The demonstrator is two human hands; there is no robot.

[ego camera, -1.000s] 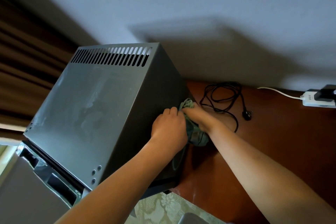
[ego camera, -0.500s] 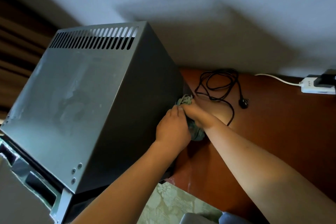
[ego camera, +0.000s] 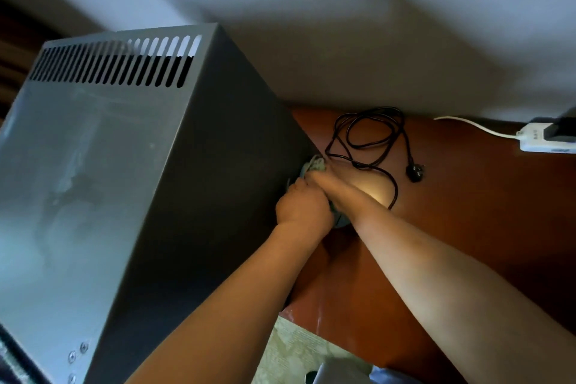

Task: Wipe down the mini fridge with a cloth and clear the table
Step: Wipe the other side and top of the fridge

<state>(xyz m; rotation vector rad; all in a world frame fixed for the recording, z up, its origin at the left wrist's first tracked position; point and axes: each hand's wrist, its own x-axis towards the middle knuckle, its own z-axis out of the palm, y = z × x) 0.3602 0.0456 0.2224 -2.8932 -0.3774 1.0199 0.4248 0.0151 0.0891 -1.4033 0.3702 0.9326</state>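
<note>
1. The fridge [ego camera: 131,190] stands on the left of the table [ego camera: 467,212], its dark right side facing the hands. Both hands meet low on that side, near its far corner. The left hand [ego camera: 304,207] is curled, knuckles up, and seems to hold the cloth [ego camera: 313,165]; the right hand [ego camera: 335,187] presses against the cloth just beside it. The fingers of both are mostly hidden, so I cannot tell exactly how they grip.
2. The black cord [ego camera: 367,134] lies coiled just beyond the right hand, one strand passing under or beside the wrist. A wipe toward the far end could snag it and drag the plug [ego camera: 414,170] across the table.
3. The cloth is bunched, with little of it showing. Bunched like this it may smear the side rather than clean it, and a fold could slip out of the grip.
4. Hard pressure low on the side could shove the fridge left.
5. The power strip [ego camera: 548,139] sits at the far right, well apart from the hands; a damp cloth carried there would be a hazard.
6. The fridge top shows smudges, so that face may need another pass.
</note>
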